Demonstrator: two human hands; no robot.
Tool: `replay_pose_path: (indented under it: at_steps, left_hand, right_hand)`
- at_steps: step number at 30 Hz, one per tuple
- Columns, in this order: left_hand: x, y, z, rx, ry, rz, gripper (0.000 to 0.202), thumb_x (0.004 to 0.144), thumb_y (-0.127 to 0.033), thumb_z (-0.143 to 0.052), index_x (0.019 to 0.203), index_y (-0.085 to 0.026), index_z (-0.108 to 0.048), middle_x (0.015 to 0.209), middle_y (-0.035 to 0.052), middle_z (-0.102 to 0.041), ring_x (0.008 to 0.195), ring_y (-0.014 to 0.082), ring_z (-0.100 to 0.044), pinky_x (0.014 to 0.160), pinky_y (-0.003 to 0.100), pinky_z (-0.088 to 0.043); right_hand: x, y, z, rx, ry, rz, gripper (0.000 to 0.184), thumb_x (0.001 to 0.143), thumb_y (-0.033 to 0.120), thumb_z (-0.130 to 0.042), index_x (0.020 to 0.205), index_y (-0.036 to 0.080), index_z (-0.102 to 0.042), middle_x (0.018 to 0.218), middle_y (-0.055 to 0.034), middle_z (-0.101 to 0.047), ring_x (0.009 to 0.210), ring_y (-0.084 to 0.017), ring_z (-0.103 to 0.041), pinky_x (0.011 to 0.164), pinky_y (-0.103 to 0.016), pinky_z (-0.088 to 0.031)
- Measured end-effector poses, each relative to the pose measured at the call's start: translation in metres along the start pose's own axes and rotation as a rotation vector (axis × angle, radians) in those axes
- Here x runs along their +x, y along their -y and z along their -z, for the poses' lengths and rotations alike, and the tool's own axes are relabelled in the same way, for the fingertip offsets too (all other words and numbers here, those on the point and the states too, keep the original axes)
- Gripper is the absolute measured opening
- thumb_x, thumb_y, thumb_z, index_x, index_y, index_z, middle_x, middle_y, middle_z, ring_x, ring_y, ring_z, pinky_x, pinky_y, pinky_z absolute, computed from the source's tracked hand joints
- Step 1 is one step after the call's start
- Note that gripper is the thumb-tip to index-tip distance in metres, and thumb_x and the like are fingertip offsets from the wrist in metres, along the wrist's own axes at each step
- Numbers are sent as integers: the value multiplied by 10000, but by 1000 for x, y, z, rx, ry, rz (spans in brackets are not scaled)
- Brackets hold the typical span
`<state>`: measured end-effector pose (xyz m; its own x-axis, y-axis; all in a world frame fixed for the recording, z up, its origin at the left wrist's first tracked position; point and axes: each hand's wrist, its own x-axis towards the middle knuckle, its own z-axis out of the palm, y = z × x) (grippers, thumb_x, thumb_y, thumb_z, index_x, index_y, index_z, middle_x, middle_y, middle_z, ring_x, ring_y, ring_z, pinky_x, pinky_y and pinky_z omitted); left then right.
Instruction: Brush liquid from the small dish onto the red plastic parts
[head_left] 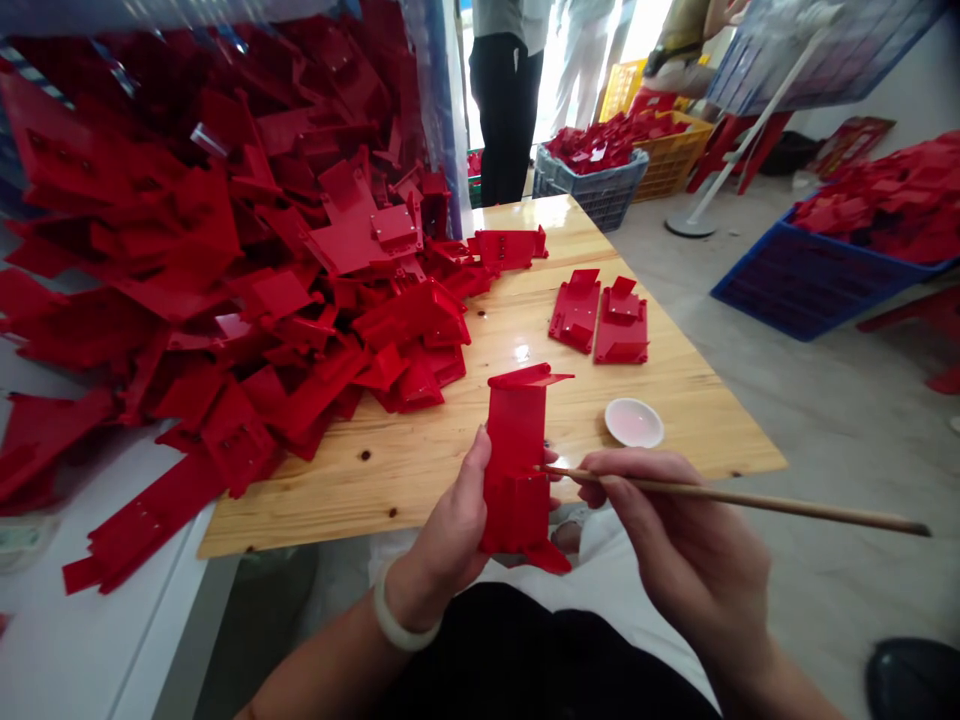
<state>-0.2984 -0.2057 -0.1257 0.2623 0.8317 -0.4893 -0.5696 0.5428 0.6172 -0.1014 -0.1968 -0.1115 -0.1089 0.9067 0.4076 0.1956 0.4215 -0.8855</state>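
My left hand point(457, 515) is closed around a red plastic part point(517, 430), a long panel with a raised block and a flap at each end. Between the thumb and fingers of my right hand point(675, 540) is a thin wooden paintbrush point(780, 502). Its tip meets the part beside the raised block. A small white dish point(634, 423) with a pale, pinkish inside rests on the table just beyond my right hand. Two similar red parts point(575, 311) lie side by side farther back.
A large heap of red parts point(300, 300) covers the left side of the wooden table point(705, 420). Blue crate point(817, 280), grey crate point(592, 185) and yellow crate point(671, 160) stand on the floor, with red parts. A standing person point(510, 100) is behind the table; another sits farther right.
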Motion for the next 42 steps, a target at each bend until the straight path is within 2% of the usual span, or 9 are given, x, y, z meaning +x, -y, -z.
replay_pose_path:
  at_steps: [4,9,11,15,20,29,35,42]
  left_hand:
    - [1,1,1,16,-3,-11,751,1021,-799,-574,1338,-155,-798,1365,159,-785,972,265,-801,918,372,-645]
    - [1,1,-1,23,-23,-26,758,1017,-801,-581,1327,-149,-810,1356,162,-790,1022,280,-794,948,374,-642]
    - [2,1,-1,21,-25,-32,750,1015,-795,-592,1329,-150,-810,1358,162,-791,1050,288,-792,954,373,-641]
    - [2,2,0,45,-20,-23,761,1013,-809,-577,1322,-153,-808,1330,157,-802,952,271,-801,869,357,-641]
    - [2,2,0,48,-4,-13,772,1015,-813,-570,1312,-141,-808,1272,162,-820,1025,292,-796,921,375,-636]
    - [3,-4,-4,29,20,68,822,1014,-837,-532,1243,-111,-842,1137,177,-856,867,263,-815,828,337,-651]
    - [7,-10,-4,-67,59,102,822,1142,-691,-296,1178,-91,-857,1087,191,-858,844,259,-822,820,342,-669]
    - [9,-9,1,-92,81,153,885,1139,-702,-222,1239,-65,-828,1120,224,-846,842,288,-834,778,364,-671]
  right_hand:
    - [-1,-2,-1,-15,35,-3,242,1067,132,-682,1241,277,-769,1087,-35,-826,843,-191,-800,804,-326,-687]
    - [-1,-2,-2,-12,49,20,270,1060,115,-677,1253,279,-770,1100,-40,-831,866,-201,-809,827,-337,-690]
    - [-1,-2,-3,-7,62,21,268,1063,115,-673,1254,278,-768,1115,-43,-833,863,-200,-810,807,-331,-691]
    - [1,-3,-4,-10,62,18,243,1071,127,-681,1237,286,-758,1116,-10,-833,830,-154,-801,792,-273,-677]
    - [5,-6,-2,-77,5,2,191,1073,155,-706,1204,282,-761,1017,10,-815,791,-135,-787,766,-251,-652]
    - [7,-1,-3,35,-17,-37,160,1086,164,-682,1171,263,-774,1013,-21,-817,786,-154,-796,734,-271,-687]
    - [10,-2,-3,117,-46,-90,149,1093,171,-680,1125,270,-787,934,21,-807,766,-101,-788,741,-180,-665]
    - [10,-1,-6,188,-68,-116,158,1081,158,-687,1122,271,-790,926,30,-821,753,-99,-796,740,-176,-673]
